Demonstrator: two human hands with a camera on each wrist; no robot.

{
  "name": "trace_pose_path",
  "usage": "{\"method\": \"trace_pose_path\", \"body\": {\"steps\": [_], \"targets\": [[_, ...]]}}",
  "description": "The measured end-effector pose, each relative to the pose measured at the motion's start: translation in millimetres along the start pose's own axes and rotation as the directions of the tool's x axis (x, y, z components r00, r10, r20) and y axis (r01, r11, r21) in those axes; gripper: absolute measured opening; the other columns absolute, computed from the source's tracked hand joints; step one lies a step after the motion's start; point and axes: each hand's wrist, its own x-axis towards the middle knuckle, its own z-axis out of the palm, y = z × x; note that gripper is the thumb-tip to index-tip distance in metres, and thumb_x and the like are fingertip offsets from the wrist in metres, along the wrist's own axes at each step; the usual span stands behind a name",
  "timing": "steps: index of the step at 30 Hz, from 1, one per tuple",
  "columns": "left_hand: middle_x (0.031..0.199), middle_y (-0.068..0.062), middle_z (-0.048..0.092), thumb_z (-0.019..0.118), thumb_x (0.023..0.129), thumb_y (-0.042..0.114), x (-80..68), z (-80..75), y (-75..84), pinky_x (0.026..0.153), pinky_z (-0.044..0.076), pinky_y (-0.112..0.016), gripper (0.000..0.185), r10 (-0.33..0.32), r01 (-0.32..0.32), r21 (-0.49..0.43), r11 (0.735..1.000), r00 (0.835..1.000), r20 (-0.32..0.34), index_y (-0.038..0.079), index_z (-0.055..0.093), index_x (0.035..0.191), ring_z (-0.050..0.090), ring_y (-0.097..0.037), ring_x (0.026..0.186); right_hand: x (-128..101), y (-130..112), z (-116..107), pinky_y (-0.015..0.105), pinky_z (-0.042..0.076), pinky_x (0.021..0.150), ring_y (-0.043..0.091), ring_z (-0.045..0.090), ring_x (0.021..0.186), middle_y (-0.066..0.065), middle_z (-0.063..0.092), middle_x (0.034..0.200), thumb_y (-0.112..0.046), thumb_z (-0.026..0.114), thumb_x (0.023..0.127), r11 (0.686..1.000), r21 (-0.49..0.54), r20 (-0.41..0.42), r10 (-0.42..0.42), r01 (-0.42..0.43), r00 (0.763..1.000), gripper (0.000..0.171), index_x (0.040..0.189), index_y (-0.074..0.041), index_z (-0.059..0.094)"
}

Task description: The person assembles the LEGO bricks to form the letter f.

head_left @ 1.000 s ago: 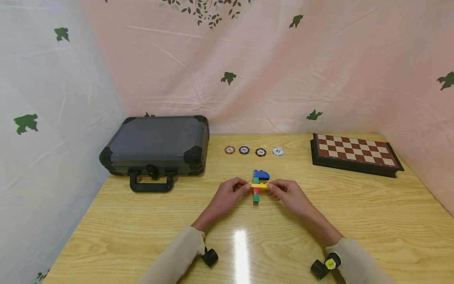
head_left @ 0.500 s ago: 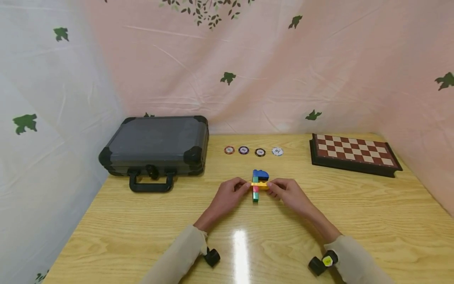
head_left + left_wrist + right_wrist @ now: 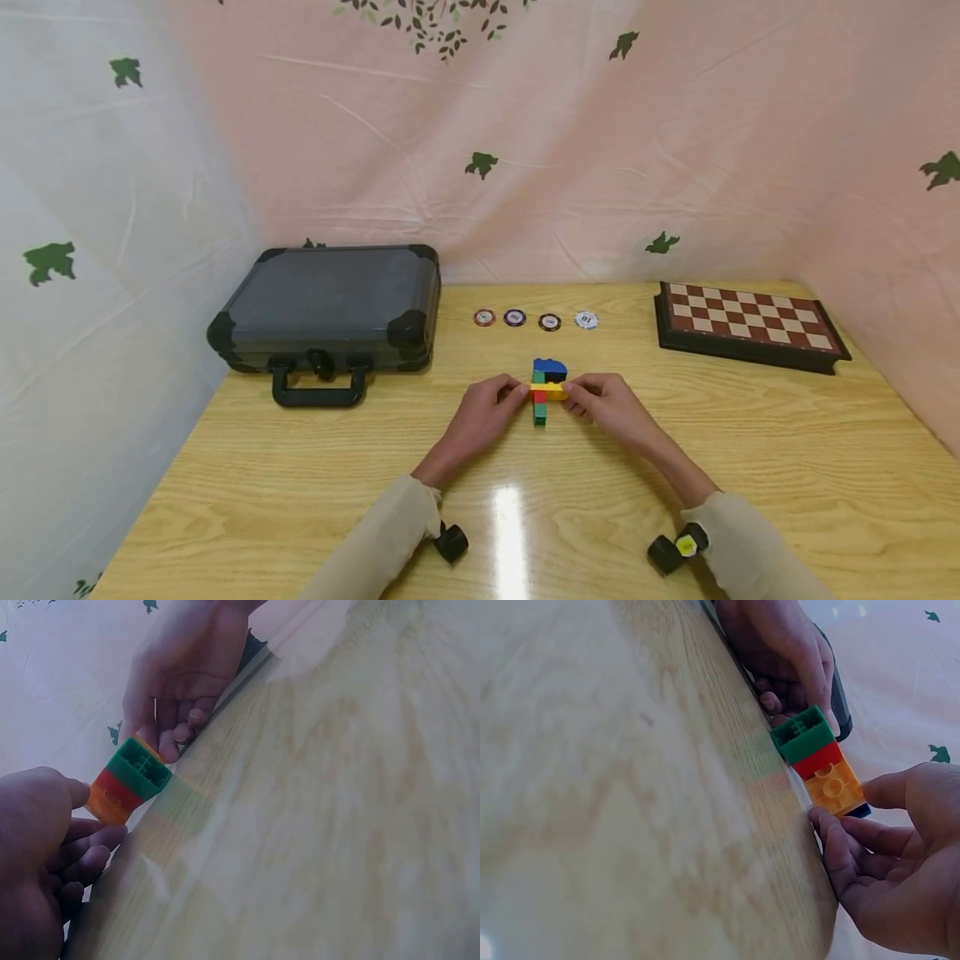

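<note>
In the head view, a joined set of toy building blocks lies at the middle of the table, between both hands. A long yellow block (image 3: 555, 389) runs crosswise in it. Beyond that is a rounded blue block (image 3: 551, 367); on the near side come a red block (image 3: 540, 397) and a green block (image 3: 540, 413). My left hand (image 3: 483, 412) pinches the yellow block's left end between thumb and fingers. Its right end is pinched by my right hand (image 3: 611, 408). The right wrist view shows the hollow underside of the green block (image 3: 802, 735) facing the camera.
A dark grey case (image 3: 337, 300) with a black handle (image 3: 318, 398) stands at the back left. Several poker chips lie in a row behind the blocks, among them a white chip (image 3: 587, 320). A folded chessboard box (image 3: 750, 325) sits at the back right.
Both hands keep their pinch on the yellow block, and the blocks stay nearly in place. The right forearm has shifted slightly to the left, the left forearm slightly to the right.
</note>
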Motion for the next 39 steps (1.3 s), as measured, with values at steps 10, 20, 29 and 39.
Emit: {"method": "trace_pose_path", "body": {"steps": [10,20,29,39], "targets": [[0.095,0.004,0.069,0.057,0.108,0.03,0.2,0.5,0.3,0.078,0.05,-0.034,0.026,0.015,-0.015,0.003,1.0,1.0,-0.019,0.01,0.074,0.11,0.058,-0.014,0.081,2.5,0.3,0.1,0.028,0.049,0.069,0.024,0.057,0.085,0.01,0.069,0.096,-0.019,0.055,0.109,0.999,-0.01,-0.012,0.035,-0.035,0.999,0.029,0.114,0.005,0.071],[0.096,0.004,0.069,0.058,0.108,0.031,-0.6,-0.8,-0.3,0.08,0.051,-0.035,0.026,0.008,-0.009,-0.015,1.0,1.0,-0.021,0.01,0.074,0.11,0.06,-0.013,0.083,1.7,-0.7,-2.2,0.028,0.051,0.069,0.023,0.06,0.085,0.01,0.071,0.097,-0.021,0.056,0.109,1.0,-0.016,0.005,0.019,-0.019,1.0,0.031,0.116,0.005,0.07],[0.093,0.003,0.065,0.058,0.108,0.031,-2.0,-8.5,-2.1,0.078,0.049,-0.035,0.026,0.022,-0.022,-0.04,0.999,1.0,0.004,0.01,0.072,0.114,0.057,-0.017,0.082,-0.9,-0.7,-8.3,0.034,0.055,0.08,0.024,0.064,0.089,0.012,0.072,0.101,-0.023,0.056,0.109,1.0,-0.014,0.015,-0.013,0.013,1.0,0.034,0.121,0.007,0.068],[0.094,-0.01,0.068,0.058,0.108,0.023,-13.6,-46.9,4.0,0.068,0.047,-0.03,0.029,0.152,-0.152,-0.064,0.986,0.988,-0.002,0.002,0.067,0.126,0.057,-0.017,0.077,-20.6,3.5,-25.0,0.034,0.054,0.075,0.025,0.064,0.09,0.012,0.069,0.101,-0.026,0.055,0.109,0.995,-0.091,-0.046,-0.04,0.035,0.998,0.037,0.125,0.006,0.065]]}}
